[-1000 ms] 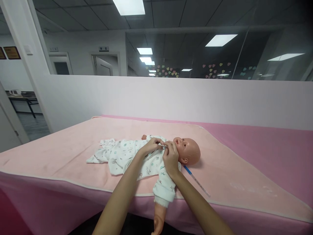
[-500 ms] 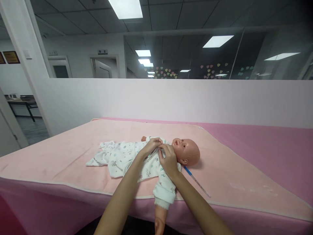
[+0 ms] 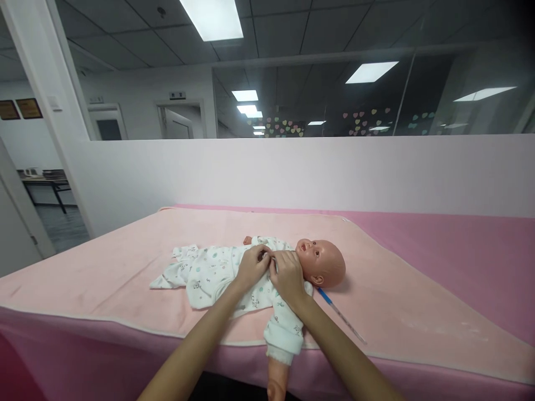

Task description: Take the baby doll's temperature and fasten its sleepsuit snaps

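Note:
A baby doll lies on its back, head to the right, in a white printed baby outfit. My left hand is at the chest, thumb and fingers bent in a pinch on the cloth. Right beside it, my right hand pinches the outfit just below the doll's chin. The fingertips of both hands nearly meet and hide the bit of cloth between them. The doll's near arm hangs over the table's front edge. A thin blue-ended thermometer-like stick lies by the head.
A peach mat covers much of the pink table surface. Behind stands a white partition wall with a window above it. At the left are a door and a dark-legged desk.
My left hand has curled its fingers more and its wrist has shifted slightly, still at the chest. My right hand stays in place. The view has tilted a little.

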The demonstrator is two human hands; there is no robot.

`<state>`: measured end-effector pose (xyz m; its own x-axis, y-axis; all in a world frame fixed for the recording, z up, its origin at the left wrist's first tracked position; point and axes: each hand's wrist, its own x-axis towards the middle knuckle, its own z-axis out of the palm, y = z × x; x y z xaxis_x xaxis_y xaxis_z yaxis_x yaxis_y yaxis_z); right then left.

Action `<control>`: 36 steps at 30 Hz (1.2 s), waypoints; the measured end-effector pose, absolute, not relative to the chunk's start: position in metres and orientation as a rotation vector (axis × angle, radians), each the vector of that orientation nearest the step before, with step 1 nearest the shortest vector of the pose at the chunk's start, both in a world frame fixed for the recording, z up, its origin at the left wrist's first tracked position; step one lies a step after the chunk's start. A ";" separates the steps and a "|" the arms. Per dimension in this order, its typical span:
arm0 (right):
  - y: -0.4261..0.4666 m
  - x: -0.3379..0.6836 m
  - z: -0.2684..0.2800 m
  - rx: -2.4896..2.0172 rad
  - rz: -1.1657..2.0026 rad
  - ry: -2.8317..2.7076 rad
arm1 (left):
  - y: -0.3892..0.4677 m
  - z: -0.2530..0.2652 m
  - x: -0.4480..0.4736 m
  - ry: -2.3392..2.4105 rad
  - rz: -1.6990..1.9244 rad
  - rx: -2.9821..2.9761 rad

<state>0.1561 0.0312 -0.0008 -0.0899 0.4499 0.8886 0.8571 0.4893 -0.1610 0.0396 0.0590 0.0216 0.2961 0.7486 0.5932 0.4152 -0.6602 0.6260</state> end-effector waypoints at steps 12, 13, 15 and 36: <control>0.039 0.147 0.006 -1.101 -0.484 -1.829 | 0.053 0.019 0.036 1.483 1.366 2.316; 0.038 0.148 0.006 -1.127 -0.499 -1.826 | 0.052 0.020 0.037 1.483 1.362 2.326; 0.036 0.149 0.007 -1.169 -0.532 -1.828 | 0.052 0.020 0.036 1.479 1.374 2.330; 0.032 0.151 0.004 -0.994 -0.394 -1.834 | 0.037 0.020 0.036 1.517 1.452 2.326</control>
